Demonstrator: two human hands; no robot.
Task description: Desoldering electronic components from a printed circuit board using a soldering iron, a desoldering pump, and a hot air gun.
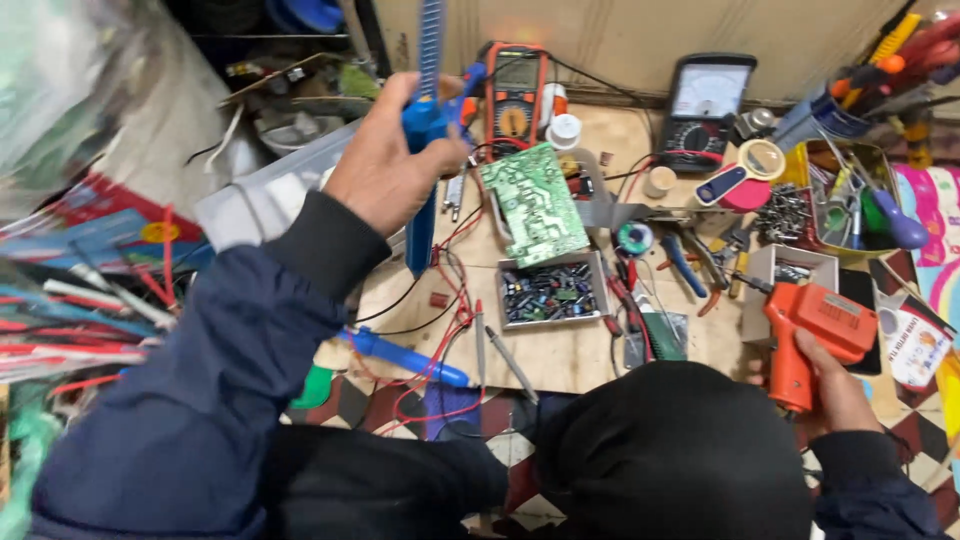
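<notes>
My left hand [385, 165] is raised over the left side of the bench, closed around a long blue pump-shaped tool [421, 215] that points downward. At the right front, my right hand [838, 388] grips the handle of an orange soldering gun [818, 328], whose tip points left toward the bench. Between the hands, a green circuit board [533, 205] leans on a small box of loose electronic parts [552, 292]. Neither hand touches the board.
A wooden work board [570, 355] carries red and black leads, tweezers, pliers and a blue pen-like tool [405, 355]. An orange multimeter [513, 90], an analog meter [705, 105] and a magnifier [748, 168] stand behind. Tool bins sit right, cable clutter left. A black rounded shape [670, 450] fills the bottom centre.
</notes>
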